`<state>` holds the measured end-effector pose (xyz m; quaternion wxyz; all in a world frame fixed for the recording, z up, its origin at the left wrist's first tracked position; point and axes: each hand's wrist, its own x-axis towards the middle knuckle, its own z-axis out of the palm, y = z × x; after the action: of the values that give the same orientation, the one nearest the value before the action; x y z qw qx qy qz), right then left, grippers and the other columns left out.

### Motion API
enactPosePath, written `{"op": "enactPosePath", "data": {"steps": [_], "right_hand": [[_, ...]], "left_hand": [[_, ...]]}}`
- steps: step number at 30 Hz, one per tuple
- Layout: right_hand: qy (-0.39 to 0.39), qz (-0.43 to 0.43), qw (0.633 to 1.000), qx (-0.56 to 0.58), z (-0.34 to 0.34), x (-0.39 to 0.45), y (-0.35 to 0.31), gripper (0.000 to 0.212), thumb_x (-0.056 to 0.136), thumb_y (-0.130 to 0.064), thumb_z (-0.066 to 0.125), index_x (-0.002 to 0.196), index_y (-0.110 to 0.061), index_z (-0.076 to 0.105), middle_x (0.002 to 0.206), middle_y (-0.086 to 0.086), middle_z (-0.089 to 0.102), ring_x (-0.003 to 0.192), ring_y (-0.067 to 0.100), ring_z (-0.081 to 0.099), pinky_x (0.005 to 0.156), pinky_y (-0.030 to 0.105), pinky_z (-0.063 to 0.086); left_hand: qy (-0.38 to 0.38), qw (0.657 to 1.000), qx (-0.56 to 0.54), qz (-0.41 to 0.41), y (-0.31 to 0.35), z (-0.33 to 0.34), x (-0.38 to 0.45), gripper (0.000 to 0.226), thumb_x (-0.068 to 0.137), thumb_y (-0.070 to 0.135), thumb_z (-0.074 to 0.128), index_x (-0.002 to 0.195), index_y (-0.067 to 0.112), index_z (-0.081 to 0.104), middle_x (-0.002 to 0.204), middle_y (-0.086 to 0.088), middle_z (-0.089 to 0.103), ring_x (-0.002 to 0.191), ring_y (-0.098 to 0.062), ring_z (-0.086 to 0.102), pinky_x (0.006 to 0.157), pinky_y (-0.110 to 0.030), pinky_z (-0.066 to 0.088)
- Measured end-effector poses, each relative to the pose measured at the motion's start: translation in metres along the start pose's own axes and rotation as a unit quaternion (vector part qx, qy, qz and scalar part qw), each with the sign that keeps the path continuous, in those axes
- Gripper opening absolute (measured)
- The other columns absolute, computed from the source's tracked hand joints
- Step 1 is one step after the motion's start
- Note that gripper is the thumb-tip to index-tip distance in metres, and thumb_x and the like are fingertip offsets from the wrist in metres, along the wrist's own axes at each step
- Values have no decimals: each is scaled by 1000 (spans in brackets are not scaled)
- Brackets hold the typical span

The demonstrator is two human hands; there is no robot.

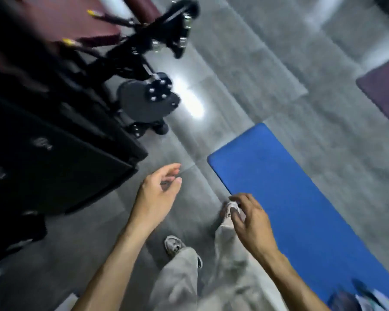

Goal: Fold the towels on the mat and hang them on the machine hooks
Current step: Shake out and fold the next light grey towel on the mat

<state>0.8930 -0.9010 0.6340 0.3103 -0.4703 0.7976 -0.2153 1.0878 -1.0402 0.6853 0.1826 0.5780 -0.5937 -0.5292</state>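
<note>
A blue mat (pixel 285 187) lies on the grey floor at right, running from the middle to the bottom right corner. At that corner a bundle of cloth, likely towels (pixel 366 298), shows dark blue and white, blurred and cut by the frame. The black gym machine (pixel 54 122) fills the left side, with yellow-tipped pegs (pixel 92 12) near the top. My left hand (pixel 157 194) hangs over the floor beside the machine, fingers loosely curled, holding nothing. Just left of the mat's edge, my right hand (pixel 249 218) hovers above my shoe, fingers relaxed and empty.
My legs in pale trousers and grey shoes (pixel 173 245) stand on the grey tiled floor (pixel 245 70) between machine and mat. A dark purple mat (pixel 384 90) lies at the right edge. A maroon padded bench (pixel 72 19) sits behind the machine. The whole view is motion-blurred.
</note>
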Motion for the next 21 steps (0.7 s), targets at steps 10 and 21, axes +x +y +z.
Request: {"op": "enactPosePath", "data": {"steps": [10, 21], "right_hand": [[163, 220, 962, 16, -156, 11, 199, 31, 87, -23, 45, 109, -23, 66, 118, -8, 61, 94, 19, 58, 76, 29, 47], [258, 365, 886, 127, -287, 29, 319, 28, 88, -30, 47, 109, -24, 65, 138, -7, 50, 118, 20, 49, 95, 40, 45]], "left_hand": [[-206, 950, 179, 154, 170, 300, 111, 34, 87, 10, 65, 118, 26, 64, 105, 13, 68, 100, -7, 63, 92, -30, 51], [-424, 831, 232, 277, 327, 613, 124, 36, 90, 14, 63, 125, 24, 61, 111, 10, 66, 102, -5, 61, 91, -31, 51]]}}
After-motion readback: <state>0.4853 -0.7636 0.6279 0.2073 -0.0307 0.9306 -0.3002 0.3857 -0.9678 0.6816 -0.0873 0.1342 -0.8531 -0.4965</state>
